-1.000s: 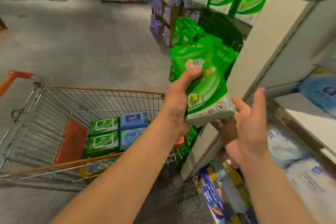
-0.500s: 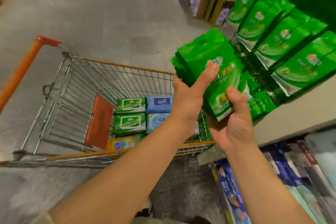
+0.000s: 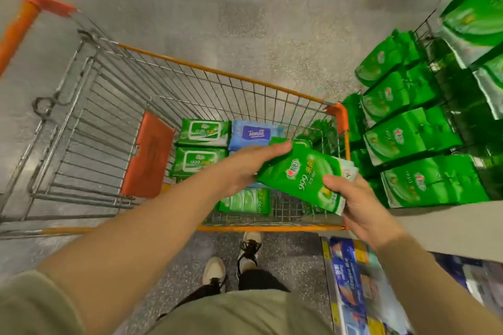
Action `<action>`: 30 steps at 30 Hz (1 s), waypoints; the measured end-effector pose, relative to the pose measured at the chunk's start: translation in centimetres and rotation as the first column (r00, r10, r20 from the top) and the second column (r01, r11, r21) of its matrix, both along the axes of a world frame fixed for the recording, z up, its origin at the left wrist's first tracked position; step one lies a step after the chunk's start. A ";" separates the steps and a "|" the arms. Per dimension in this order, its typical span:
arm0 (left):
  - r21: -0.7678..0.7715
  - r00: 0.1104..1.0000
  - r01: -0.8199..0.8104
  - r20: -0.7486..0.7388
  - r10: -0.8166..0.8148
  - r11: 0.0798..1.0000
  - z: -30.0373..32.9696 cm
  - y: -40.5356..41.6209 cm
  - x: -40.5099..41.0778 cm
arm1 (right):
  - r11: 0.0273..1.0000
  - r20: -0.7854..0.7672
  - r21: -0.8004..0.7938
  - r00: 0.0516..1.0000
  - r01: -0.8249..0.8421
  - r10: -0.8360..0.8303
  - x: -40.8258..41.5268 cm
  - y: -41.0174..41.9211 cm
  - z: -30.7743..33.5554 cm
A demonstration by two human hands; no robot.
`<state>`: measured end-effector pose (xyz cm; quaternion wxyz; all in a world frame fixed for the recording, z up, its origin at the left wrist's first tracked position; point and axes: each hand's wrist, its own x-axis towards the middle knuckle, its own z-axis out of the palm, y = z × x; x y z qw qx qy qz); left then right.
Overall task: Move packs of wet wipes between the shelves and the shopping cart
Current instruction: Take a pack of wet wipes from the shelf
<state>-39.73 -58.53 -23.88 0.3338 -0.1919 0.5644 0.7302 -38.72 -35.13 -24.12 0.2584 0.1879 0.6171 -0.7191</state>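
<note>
Now your left hand (image 3: 245,168) and right hand (image 3: 353,198) both grasp the green pack (image 3: 302,177), one at each end to keep it flat, above the cart (image 3: 217,71), near its shelf-side corner, ready to lower

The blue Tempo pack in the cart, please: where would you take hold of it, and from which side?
Come from above and pinch the blue Tempo pack across its long edges: it lies flat, label up. A green pack presses against its left end, and the left hand overhangs its near edge.
</note>
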 end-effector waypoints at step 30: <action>-0.044 0.889 0.079 0.456 -0.050 0.996 -29.3 7.6 -0.5 | 0.853 0.626 0.453 0.773 -0.258 -0.099 -5.1 3.2 -30.2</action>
